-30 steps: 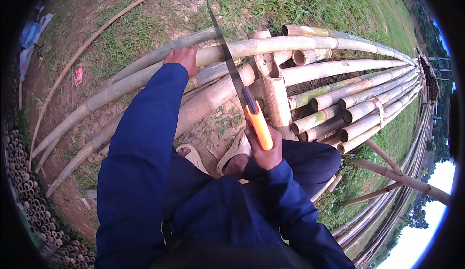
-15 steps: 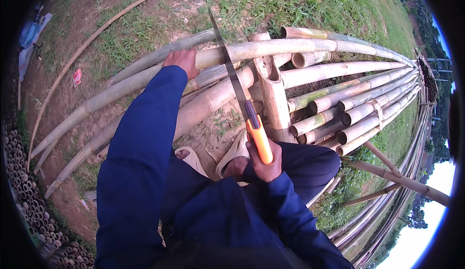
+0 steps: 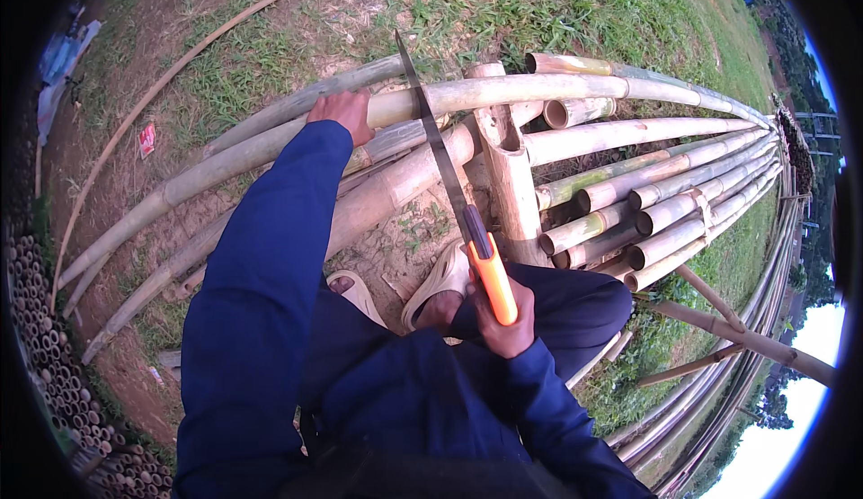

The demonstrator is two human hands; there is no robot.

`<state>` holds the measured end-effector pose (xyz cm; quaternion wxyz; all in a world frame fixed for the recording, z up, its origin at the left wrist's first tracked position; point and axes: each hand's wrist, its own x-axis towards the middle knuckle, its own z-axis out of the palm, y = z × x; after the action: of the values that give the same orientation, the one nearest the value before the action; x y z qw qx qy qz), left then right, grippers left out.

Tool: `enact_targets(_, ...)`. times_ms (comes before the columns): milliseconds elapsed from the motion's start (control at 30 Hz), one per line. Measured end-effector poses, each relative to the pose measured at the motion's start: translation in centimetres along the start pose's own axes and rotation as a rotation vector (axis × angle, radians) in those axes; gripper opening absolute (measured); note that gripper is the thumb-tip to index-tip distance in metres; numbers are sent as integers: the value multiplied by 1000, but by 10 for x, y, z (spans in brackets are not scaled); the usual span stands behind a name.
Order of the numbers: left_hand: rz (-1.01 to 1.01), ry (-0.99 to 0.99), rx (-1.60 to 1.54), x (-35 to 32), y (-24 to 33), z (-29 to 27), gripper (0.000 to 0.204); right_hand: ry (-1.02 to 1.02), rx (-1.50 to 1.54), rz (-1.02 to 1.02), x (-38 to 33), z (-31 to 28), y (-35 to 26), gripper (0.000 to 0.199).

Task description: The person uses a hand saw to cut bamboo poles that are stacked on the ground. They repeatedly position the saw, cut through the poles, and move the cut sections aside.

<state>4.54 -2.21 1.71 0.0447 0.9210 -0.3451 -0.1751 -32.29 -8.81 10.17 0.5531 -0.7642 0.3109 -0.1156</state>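
Lining the far left, a stack of cut bamboo tubes (image 3: 56,355) shows its round, hollow ends, dark inside. Next to it a thin curved stick (image 3: 148,108) bends up toward the top of the view, with a red wrapper (image 3: 146,140) on the bare ground beside it. A long bamboo pole (image 3: 494,92) comes in from the lower left, and its long axis sweeps up and across to the far right. The left hand (image 3: 343,114) is closed over this pole from above, its fingers bent around the far side; the thumb cannot be made out. Just right of that hand, the saw (image 3: 441,153) lies across the pole, its long axis steeply crosswise to it. The tip points away from the person and slightly left, and the orange handle (image 3: 493,281) is nearest the body. Whether the blade sits in a cut cannot be told. The right hand (image 3: 509,324) is wrapped around the handle, above the bent knee. Farther right, a short bamboo post (image 3: 515,189) has an open, shadowed hollow below the pole. Beyond it, a row of bamboo poles (image 3: 661,218) turns dark open ends toward the person.
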Motion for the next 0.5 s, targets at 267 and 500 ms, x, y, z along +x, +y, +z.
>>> enact_targets(267,5,39,15,2,-2,-7,49,13,44,-89,40,26,25,14)
enact_targets(500,-15,-11,4,-3,-5,0,50,-39,9,-7,-8,0,6,27)
